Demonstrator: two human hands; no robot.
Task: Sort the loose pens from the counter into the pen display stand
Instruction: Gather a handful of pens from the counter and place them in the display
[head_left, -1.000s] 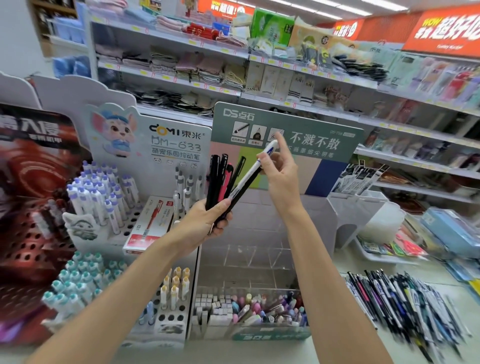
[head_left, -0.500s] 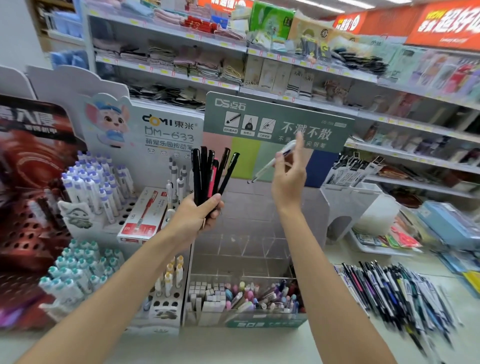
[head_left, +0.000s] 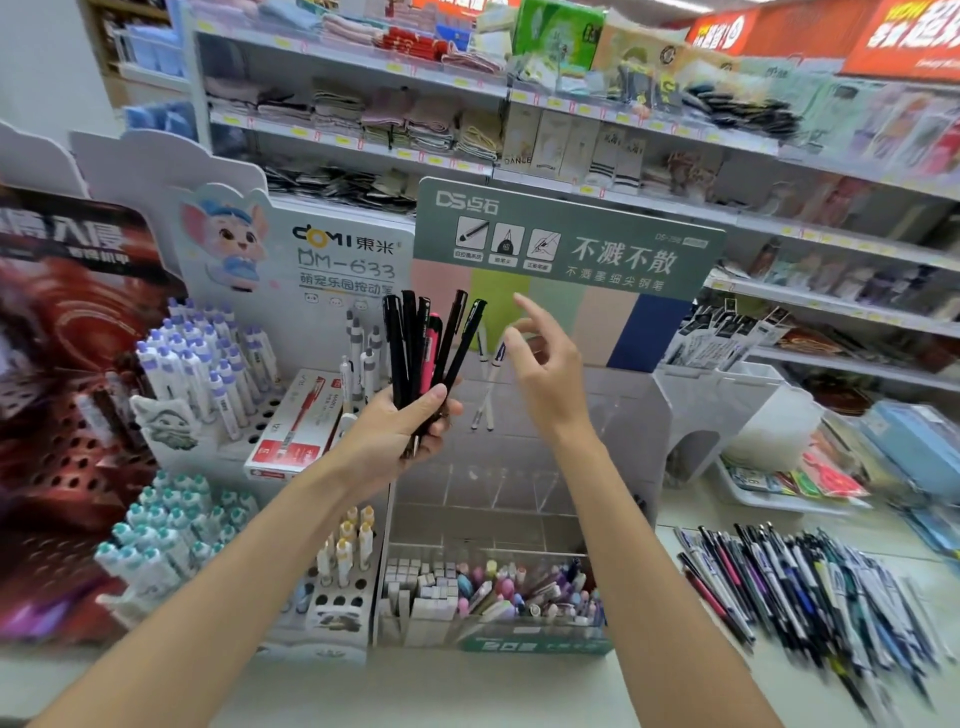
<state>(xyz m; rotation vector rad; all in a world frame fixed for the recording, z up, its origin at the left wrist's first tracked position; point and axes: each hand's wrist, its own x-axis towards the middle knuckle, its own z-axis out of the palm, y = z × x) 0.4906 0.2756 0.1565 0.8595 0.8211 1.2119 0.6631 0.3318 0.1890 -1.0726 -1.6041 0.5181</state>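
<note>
My left hand (head_left: 402, 431) grips a bunch of pens (head_left: 422, 345), several black and one pink, held upright in front of the stand. The tiered clear pen display stand (head_left: 613, 415) has a green header card (head_left: 571, 244). Two white pens (head_left: 488, 387) stand in an upper tier of the stand, just left of my right hand. My right hand (head_left: 545, 371) is raised before that tier with fingers spread and holds nothing. A large heap of loose pens (head_left: 810, 577) lies on the counter at the right.
A white display with purple-capped pens (head_left: 208, 364) and a red pen box (head_left: 298, 421) stands at the left. Teal-capped pens (head_left: 166, 525) sit below. A front tray (head_left: 519, 631) holds erasers and small pens. Store shelves (head_left: 363, 145) rise behind.
My right hand pulled a white pen from the left hand's bunch, carried it up to the stand's upper tier and let it go; it is now empty. The left hand lifted slightly.
</note>
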